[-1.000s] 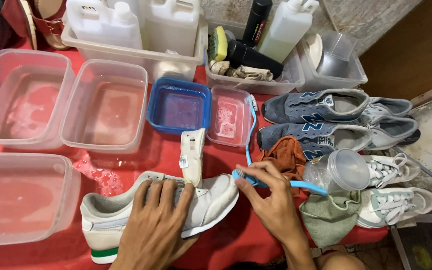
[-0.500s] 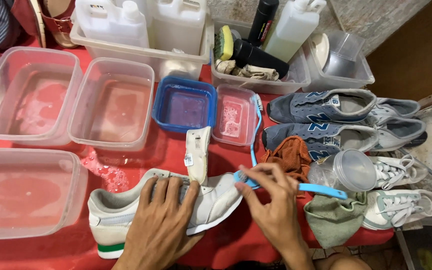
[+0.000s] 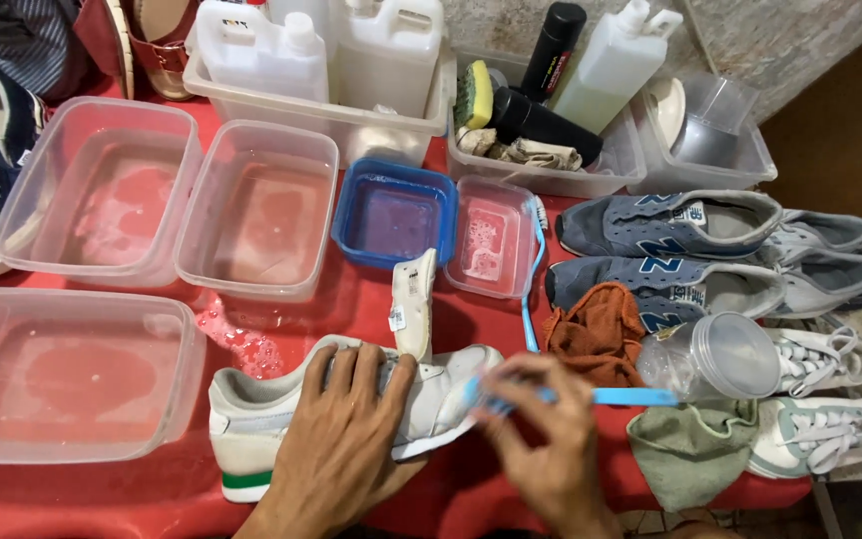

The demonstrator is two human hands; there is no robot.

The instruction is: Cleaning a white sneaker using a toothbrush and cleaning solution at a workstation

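White sneaker [image 3: 281, 419] was pinned flat near table's [image 3: 371, 299] front edge by spread left hand [image 3: 346, 439]; blue toothbrush [image 3: 631, 396] was pinched in blurred right hand [image 3: 541, 439] at toe.

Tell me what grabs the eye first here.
Front and centre, the left hand presses down a white leather sneaker with a green heel sole on the red table cover, while the right hand works a light blue plastic toothbrush at its toe. Clear plastic tubs of soapy water fill the left.
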